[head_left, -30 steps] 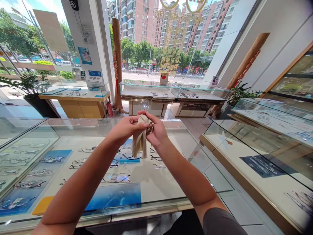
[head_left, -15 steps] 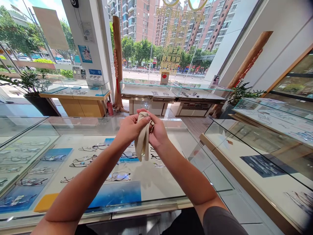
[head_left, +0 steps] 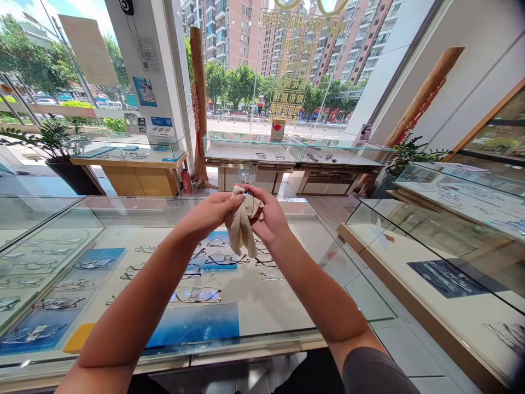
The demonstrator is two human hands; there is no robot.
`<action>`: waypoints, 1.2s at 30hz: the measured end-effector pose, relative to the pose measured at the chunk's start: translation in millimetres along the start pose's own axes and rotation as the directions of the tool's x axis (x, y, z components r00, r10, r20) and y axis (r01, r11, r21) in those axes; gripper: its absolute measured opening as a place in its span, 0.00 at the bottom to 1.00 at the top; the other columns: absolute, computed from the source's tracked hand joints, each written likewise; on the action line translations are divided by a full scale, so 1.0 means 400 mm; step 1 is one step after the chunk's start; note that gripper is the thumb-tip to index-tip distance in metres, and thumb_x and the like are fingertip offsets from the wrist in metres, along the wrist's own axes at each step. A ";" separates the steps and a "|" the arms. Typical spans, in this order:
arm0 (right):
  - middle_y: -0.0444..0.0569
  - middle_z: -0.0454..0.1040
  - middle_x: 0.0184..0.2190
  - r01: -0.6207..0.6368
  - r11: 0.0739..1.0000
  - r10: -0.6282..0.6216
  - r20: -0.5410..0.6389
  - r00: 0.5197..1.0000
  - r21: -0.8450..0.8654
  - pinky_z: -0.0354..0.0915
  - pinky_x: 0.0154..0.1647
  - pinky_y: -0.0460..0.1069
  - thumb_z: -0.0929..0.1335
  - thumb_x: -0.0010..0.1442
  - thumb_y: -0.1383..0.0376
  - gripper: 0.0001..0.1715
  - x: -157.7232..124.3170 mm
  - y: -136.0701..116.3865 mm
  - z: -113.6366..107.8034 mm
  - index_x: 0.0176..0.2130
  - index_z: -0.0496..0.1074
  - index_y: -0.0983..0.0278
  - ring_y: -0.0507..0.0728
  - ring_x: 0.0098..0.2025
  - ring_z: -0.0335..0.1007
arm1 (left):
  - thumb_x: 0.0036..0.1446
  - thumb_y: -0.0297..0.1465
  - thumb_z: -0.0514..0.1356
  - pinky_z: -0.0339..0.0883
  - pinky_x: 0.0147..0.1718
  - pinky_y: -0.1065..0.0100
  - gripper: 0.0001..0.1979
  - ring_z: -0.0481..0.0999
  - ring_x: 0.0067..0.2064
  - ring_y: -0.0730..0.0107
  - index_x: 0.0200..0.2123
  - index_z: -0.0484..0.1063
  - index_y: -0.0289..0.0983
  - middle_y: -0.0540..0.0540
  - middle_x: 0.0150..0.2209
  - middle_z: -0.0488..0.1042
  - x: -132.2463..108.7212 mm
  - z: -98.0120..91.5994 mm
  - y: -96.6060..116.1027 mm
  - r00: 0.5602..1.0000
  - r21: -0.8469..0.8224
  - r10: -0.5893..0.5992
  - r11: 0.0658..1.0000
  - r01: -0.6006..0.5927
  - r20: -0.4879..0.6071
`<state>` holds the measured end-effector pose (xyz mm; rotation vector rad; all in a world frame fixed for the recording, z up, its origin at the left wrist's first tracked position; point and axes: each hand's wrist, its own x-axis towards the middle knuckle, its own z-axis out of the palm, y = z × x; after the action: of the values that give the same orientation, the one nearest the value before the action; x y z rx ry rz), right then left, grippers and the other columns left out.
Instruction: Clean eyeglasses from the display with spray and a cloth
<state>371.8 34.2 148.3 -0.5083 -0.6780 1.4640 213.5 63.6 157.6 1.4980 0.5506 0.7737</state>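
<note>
Above the glass counter, my two hands meet around a pair of eyeglasses and a cloth. One clear round lens of the eyeglasses (head_left: 246, 174) sticks up past my fingertips; the rest is mostly covered by cloth and fingers. My left hand (head_left: 215, 210) is closed, its thumb and fingers pinching the beige cleaning cloth (head_left: 241, 232), which hangs down in folds. My right hand (head_left: 268, 213) is closed around the eyeglasses from the right side, with part of the cloth bunched against its palm. Its exact grip on the frame is partly hidden.
Below my hands, a glass display counter (head_left: 283, 312) holds rows of eyeglasses (head_left: 227, 258) on white and blue panels. Another glass case (head_left: 381, 262) stands at the right. Further cases (head_left: 250, 150) line the window. A potted plant (head_left: 57, 148) is at the left.
My left hand has shifted slightly left, away from my right hand. The cloth has spread wider between them, and its hanging end sits a little higher and further right.
</note>
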 end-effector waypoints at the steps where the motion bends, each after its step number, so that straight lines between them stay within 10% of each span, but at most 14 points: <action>1: 0.45 0.85 0.32 0.010 1.000 -0.010 -0.016 1.000 -0.011 0.72 0.35 0.49 0.78 0.57 0.65 0.03 0.000 0.000 0.000 0.35 0.83 0.62 0.54 0.32 0.76 | 0.47 0.63 0.77 0.69 0.37 0.66 0.35 0.78 0.35 0.66 0.36 0.83 0.35 0.43 0.34 0.83 0.000 -0.012 0.003 1.000 0.020 -0.004 1.000 0.004 0.010; 6: 0.44 0.85 0.35 0.037 0.997 -0.042 -0.074 0.996 -0.062 0.67 0.33 0.48 0.76 0.58 0.65 0.03 -0.006 -0.004 0.003 0.33 0.84 0.62 0.52 0.34 0.74 | 0.48 0.66 0.75 0.71 0.41 0.62 0.36 0.79 0.38 0.61 0.35 0.84 0.36 0.42 0.34 0.83 -0.003 -0.066 0.021 0.999 0.118 0.023 0.993 -0.017 -0.045; 17: 0.44 0.86 0.37 -0.008 0.977 0.008 0.000 1.000 -0.214 0.66 0.62 0.55 0.78 0.53 0.62 0.03 -0.023 0.017 0.008 0.28 0.83 0.57 0.59 0.51 0.77 | 0.53 0.64 0.74 0.71 0.34 0.64 0.32 0.78 0.35 0.61 0.29 0.81 0.39 0.42 0.29 0.81 0.001 -0.117 0.030 0.918 0.107 0.142 0.988 -0.110 -0.369; 36: 0.42 0.82 0.32 -0.102 0.978 0.107 0.020 0.994 -0.180 0.67 0.59 0.54 0.78 0.52 0.65 0.03 -0.032 0.010 0.011 0.28 0.81 0.58 0.55 0.43 0.75 | 0.52 0.39 0.82 0.77 0.38 0.67 0.23 0.83 0.36 0.65 0.45 0.85 0.32 0.39 0.40 0.85 -0.017 -0.087 0.052 0.998 -0.191 0.063 0.979 -0.067 -0.030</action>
<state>366.2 21.2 147.4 -0.6705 -0.8219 1.5191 180.8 79.9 176.4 1.3354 0.4337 0.8714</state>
